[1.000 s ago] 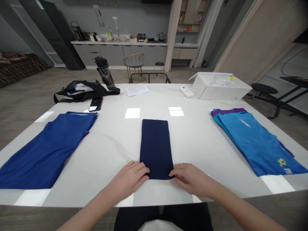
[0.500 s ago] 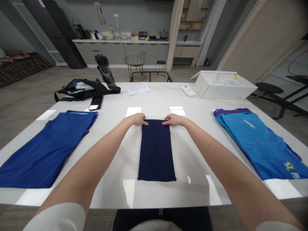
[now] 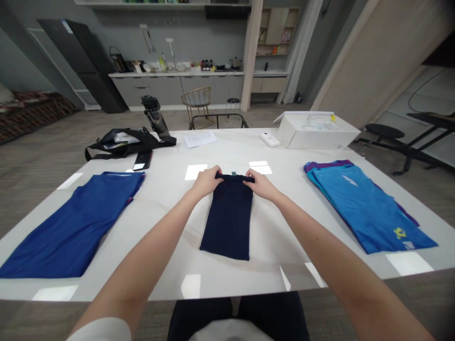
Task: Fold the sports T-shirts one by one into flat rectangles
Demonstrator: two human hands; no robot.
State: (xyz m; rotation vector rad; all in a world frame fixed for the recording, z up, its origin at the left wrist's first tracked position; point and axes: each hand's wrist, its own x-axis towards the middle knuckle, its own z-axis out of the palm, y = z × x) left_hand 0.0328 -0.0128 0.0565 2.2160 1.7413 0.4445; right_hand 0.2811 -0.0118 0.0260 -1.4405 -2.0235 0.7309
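A dark navy folded garment (image 3: 227, 218) lies in a narrow rectangle on the white table (image 3: 170, 279) before me. My left hand (image 3: 208, 182) pinches the left corner of its far edge. At the opposite corner, my right hand (image 3: 261, 183) grips the same edge between thumb and fingers. That edge is lifted a little and curls over, and a small green tag shows just behind it. The near part of the cloth rests flat on the tabletop.
Blue folded clothing (image 3: 74, 222) lies at left, and a pile of blue and purple shirts (image 3: 366, 203) at right. Along the back are a black bag (image 3: 121, 142), a phone (image 3: 142, 160), a dark bottle (image 3: 156, 116), a paper sheet (image 3: 201, 138), a white device (image 3: 270, 139) and a white box (image 3: 316, 135).
The garment's far edge, flat before, is now raised and curled over in both hands, and a green tag has come into sight. The whole view has shifted slightly.
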